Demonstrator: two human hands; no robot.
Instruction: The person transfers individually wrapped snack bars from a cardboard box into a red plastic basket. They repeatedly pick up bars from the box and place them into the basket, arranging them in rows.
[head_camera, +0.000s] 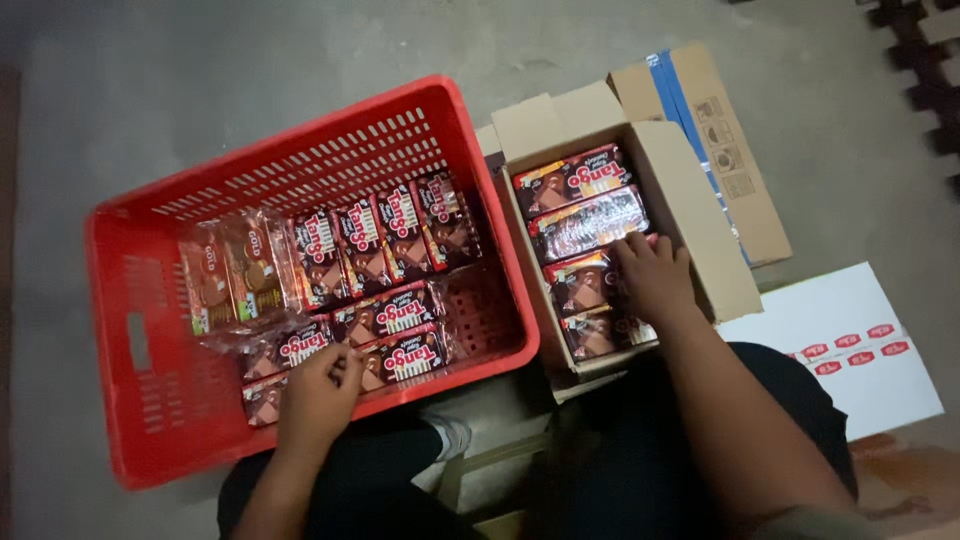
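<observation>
My left hand (318, 395) rests inside the red plastic crate (150, 300), its fingers on a dark brown snack packet (300, 348) in the near row. Several similar packets (385, 235) stand in a far row in the crate, beside two lighter orange-brown packets (235, 270). My right hand (655, 275) reaches into the open cardboard box (700, 225) and lies on the brown packets (580, 285) stacked there; whether its fingers grip one is hidden.
A second, closed cardboard box (715, 130) with a blue stripe stands behind the open one. A white sheet or box with red marks (850, 340) lies at the right. Grey concrete floor (200, 80) surrounds everything. My dark-clothed legs (600, 470) fill the bottom.
</observation>
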